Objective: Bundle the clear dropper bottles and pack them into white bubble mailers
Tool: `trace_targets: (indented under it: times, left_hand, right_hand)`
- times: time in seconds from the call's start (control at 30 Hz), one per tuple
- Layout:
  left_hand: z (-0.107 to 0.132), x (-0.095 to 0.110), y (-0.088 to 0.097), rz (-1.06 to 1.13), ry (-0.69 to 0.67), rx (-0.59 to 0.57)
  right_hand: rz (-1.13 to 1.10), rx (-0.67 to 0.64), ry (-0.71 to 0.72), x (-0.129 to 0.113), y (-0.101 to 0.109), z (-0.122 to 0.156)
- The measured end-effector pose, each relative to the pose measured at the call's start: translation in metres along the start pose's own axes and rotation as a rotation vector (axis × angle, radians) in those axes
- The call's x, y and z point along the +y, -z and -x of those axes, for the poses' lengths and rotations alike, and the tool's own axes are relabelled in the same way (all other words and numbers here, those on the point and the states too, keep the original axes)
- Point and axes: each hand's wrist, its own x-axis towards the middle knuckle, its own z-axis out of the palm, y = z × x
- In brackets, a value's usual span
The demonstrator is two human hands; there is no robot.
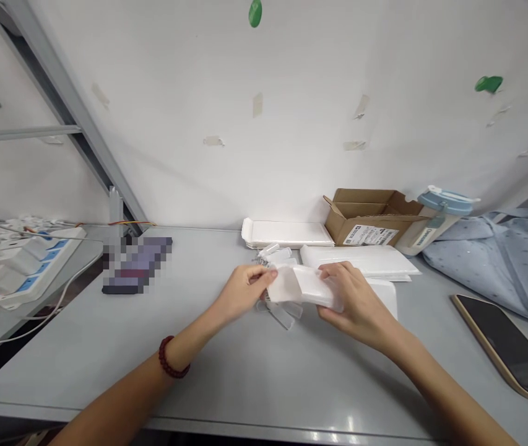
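Both hands meet over the middle of the grey table (226,371). My right hand (356,303) is wrapped round a small white flat box (312,290), thumb on top. My left hand (242,291) pinches the box's left end, where a white flap or wrapper sticks out. A red bead bracelet (171,362) circles my left wrist. Several small clear plastic pieces (285,313) lie on the table just under and behind the box.
White flat trays (286,234) and a stack of white packets (361,260) lie behind the hands. An open cardboard box (370,217), a lidded bottle (435,217), a blue cloth (500,260), a phone (509,350) at right. Power strips (17,260) at left.
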Motion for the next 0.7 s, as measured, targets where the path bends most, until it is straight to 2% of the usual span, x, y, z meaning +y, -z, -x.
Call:
trace_targets:
  times: [0.07,0.13,0.17,0.23,0.33,0.7]
  left_hand:
    - [-0.009,-0.006,0.009,-0.099,-0.012,0.147]
    - [-0.019,-0.017,0.018,-0.279,-0.063,0.355]
    - [-0.024,-0.023,0.022,-0.323,-0.063,0.398]
    - [-0.033,-0.034,0.028,-0.378,-0.056,0.410]
    - [-0.041,-0.045,0.030,-0.435,-0.064,0.360]
    - [-0.048,-0.056,0.022,-0.569,-0.081,0.358]
  right_hand:
    - [0.028,0.033,-0.032,0.006,0.000,0.000]
    - [0.056,0.074,-0.059,0.013,-0.001,0.001]
    - [0.067,0.091,-0.071,0.016,-0.002,0.001]
    - [0.082,0.117,-0.092,0.020,-0.003,0.001]
    - [0.084,0.142,-0.102,0.021,-0.004,0.000]
    - [0.087,0.104,-0.100,0.015,-0.006,-0.001]
